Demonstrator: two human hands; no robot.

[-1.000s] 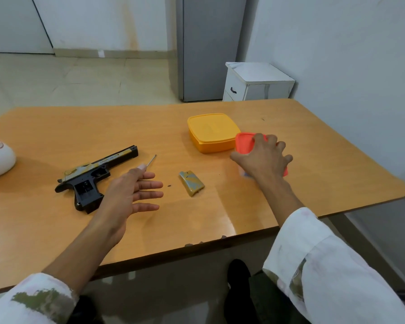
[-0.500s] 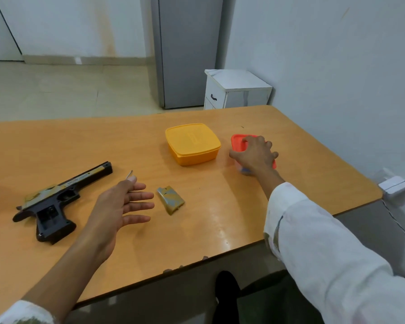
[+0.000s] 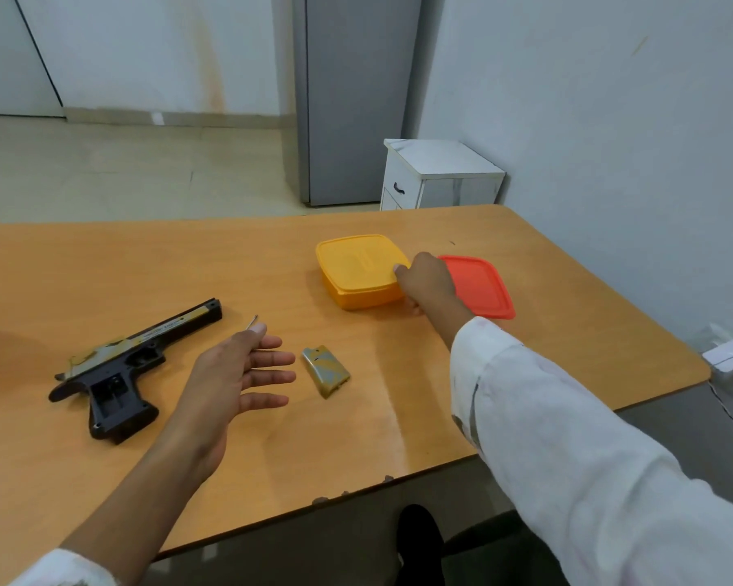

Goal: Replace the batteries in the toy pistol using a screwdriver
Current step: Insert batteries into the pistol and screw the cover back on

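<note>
- Head view: I see the left hand point(image 3: 238, 374) hovering with fingers spread straight, between the toy pistol point(image 3: 132, 365) lying on the table point(image 3: 568, 332) and the loose battery cover point(image 3: 326, 370).
- A screwdriver tip point(image 3: 252, 321) pokes out past its index finger.
- The right hand point(image 3: 426, 285) grips a corner of the yellow box point(image 3: 356, 268), with the red container point(image 3: 483, 285) just beside it.

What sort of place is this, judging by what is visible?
Probably a plain home or office room: a wooden table, a small white drawer cabinet by the wall, and a tall grey unit beside it.
</note>
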